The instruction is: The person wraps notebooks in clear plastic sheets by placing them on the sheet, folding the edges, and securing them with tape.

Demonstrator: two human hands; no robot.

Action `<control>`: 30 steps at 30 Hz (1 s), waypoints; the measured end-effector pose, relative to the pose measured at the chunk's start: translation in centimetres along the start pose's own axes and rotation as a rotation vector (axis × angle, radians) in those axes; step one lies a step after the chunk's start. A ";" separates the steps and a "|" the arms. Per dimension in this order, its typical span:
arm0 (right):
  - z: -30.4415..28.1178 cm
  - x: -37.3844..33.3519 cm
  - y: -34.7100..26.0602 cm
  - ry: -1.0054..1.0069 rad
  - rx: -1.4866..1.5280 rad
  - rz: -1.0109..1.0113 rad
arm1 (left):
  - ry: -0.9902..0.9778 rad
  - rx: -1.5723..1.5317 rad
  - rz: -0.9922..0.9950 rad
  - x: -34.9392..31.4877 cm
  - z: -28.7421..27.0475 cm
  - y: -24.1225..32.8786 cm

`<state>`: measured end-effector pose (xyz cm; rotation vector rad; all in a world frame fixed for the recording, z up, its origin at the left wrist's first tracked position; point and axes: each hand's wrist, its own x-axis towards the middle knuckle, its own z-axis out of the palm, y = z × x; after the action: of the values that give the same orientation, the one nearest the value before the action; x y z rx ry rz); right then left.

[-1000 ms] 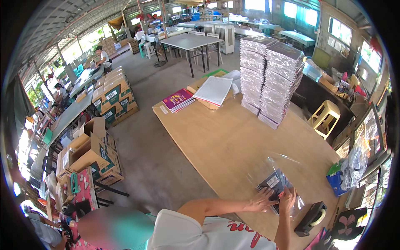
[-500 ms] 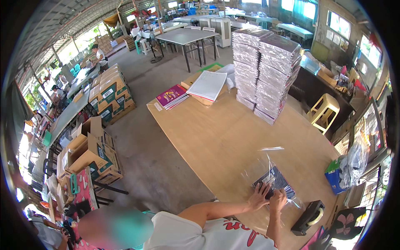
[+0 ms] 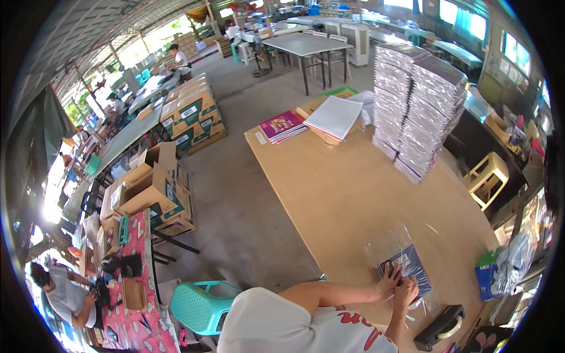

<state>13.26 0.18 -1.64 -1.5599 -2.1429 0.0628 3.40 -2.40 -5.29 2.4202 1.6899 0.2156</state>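
Observation:
A dark-covered book (image 3: 416, 263) lies on the wooden table in front of me, with a loose clear plastic wrapper (image 3: 376, 254) sticking out around it. My left hand (image 3: 388, 283) rests on the book's near left part, its fingers spread over the plastic. Close beside it, my right hand (image 3: 406, 290) is closed in a pinch at the book's near edge; what its fingers hold is hidden. A black tape dispenser (image 3: 432, 332) with a pale roll stands to the right of my right forearm.
Tall stacks of plastic-wrapped books (image 3: 406, 112) stand at the far side of the table (image 3: 329, 200). Left of them lie white sheets (image 3: 334, 117) and purple booklets (image 3: 282, 126). A blue-green box (image 3: 487, 276) holds plastic at right. A teal stool (image 3: 197, 306) stands left; another person (image 3: 67, 294) sits beyond.
The whole view has shifted, so the scene appears farther right and the teal stool shows. My left hand stays spread on the book and my right hand stays closed beside it.

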 end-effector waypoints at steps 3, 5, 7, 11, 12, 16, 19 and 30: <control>-0.3 -0.5 1.4 0.012 -0.052 0.016 | -0.029 0.023 0.067 0.6 -1.6 0.7; -2.2 0.0 0.8 -0.075 -0.035 -0.085 | 0.131 0.017 0.090 1.3 0.1 0.4; -3.5 0.7 -1.3 -0.311 -0.051 -0.229 | 0.629 -0.486 0.001 1.2 4.9 -2.2; -0.9 -3.1 -0.6 -0.384 -0.338 -0.144 | 0.519 -0.482 0.079 -6.2 -4.9 -8.7; 0.7 -4.6 -0.9 -0.243 -0.382 -0.122 | 0.492 -0.460 0.114 -6.3 -6.0 -8.8; -1.1 -3.4 -2.8 -0.255 -0.074 -0.003 | 0.223 -0.197 0.366 -1.8 -5.7 -5.9; -1.1 -4.4 -2.1 -0.096 -0.086 0.010 | 0.098 -0.142 0.364 -1.0 -5.3 -5.7; -10.3 -12.5 9.6 0.135 0.290 0.818 | 0.055 -0.056 0.349 -2.4 -6.3 -5.0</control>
<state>28.81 -10.27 0.04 -2.0660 -1.2082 0.4927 -3.42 -2.59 -0.32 2.6727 1.2491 0.3741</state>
